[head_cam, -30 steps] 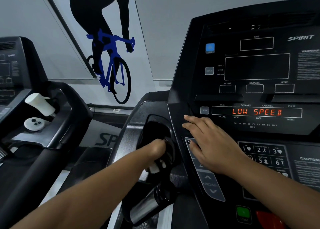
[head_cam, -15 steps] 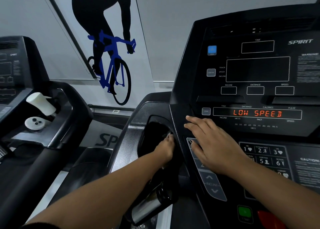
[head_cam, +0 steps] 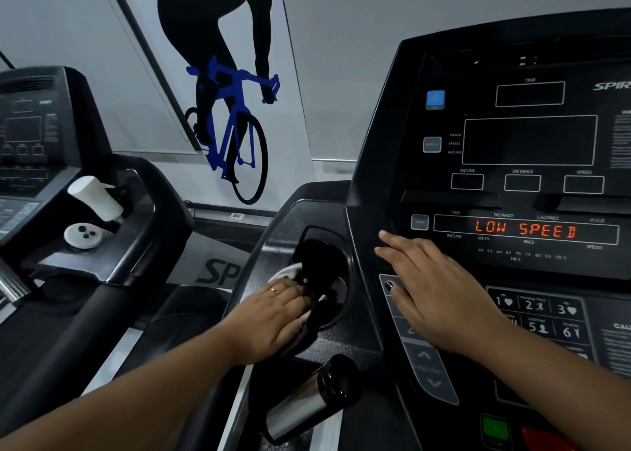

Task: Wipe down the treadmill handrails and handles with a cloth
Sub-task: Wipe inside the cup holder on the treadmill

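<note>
My left hand (head_cam: 273, 317) lies palm down on the left rim of the treadmill's cup holder (head_cam: 341, 273). Its fingers bend over a bunched black and white cloth (head_cam: 285, 272) that hangs partly into the holder. My right hand (head_cam: 437, 293) rests flat and open on the black console (head_cam: 512, 143), just below the lit "LOW SPEED" display (head_cam: 526, 229). A chrome and black grip handle (head_cam: 300, 406) juts out below the cup holder, untouched. The curved black side rail (head_cam: 252, 256) runs past my left hand.
A second treadmill (head_cam: 51, 143) stands to the left; its tray holds a white spray bottle (head_cam: 95, 196) and a round white object (head_cam: 83, 235). A cyclist graphic (head_cam: 225, 109) covers the wall behind. Green and red buttons (head_cam: 495, 428) sit at the console's lower edge.
My left hand has come up out of the cup holder to its left rim, bringing the cloth along. My right hand has stayed in place on the console.
</note>
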Motion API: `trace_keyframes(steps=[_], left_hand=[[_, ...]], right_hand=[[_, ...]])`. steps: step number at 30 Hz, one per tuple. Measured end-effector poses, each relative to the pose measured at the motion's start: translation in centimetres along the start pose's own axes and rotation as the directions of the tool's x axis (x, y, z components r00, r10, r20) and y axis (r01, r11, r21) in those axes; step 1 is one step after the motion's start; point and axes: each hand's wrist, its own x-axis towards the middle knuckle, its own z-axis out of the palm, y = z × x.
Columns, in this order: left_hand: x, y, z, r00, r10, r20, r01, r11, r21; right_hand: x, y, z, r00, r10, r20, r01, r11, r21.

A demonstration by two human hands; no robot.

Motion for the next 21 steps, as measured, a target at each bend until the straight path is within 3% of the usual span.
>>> trace_keyframes(steps=[3, 6, 12, 16, 21], left_hand=[[0.4, -2.0, 0.3, 0.998, -0.051, 0.036, 0.051, 0.999, 0.020], [1.5, -2.5, 0.7, 0.980, -0.200, 0.001, 0.200, 0.980, -0.014], [2.7, 0.5, 1.8, 0.839, -0.544, -0.019, 0.530, 0.825, -0.198], [1.9, 2.6, 2.1, 0.777, -0.629, 0.034, 0.623, 0.759, -0.188], [3.9, 2.3, 1.6, 0.734, -0.679, -0.003, 0.665, 0.719, -0.201]], right_hand=[[0.2, 0.1, 0.0, 1.000, 0.000, -0.007, 0.000, 1.000, 0.013], [0.3, 0.1, -0.1, 1.000, -0.004, -0.016, 0.005, 1.000, 0.021], [0.0, 0.1, -0.2, 1.000, -0.005, -0.009, 0.005, 1.000, 0.021], [0.0, 0.1, -0.1, 1.000, -0.006, -0.003, 0.006, 1.000, 0.021], [0.1, -0.1, -0.1, 1.000, 0.006, 0.002, -0.006, 1.000, 0.011]])
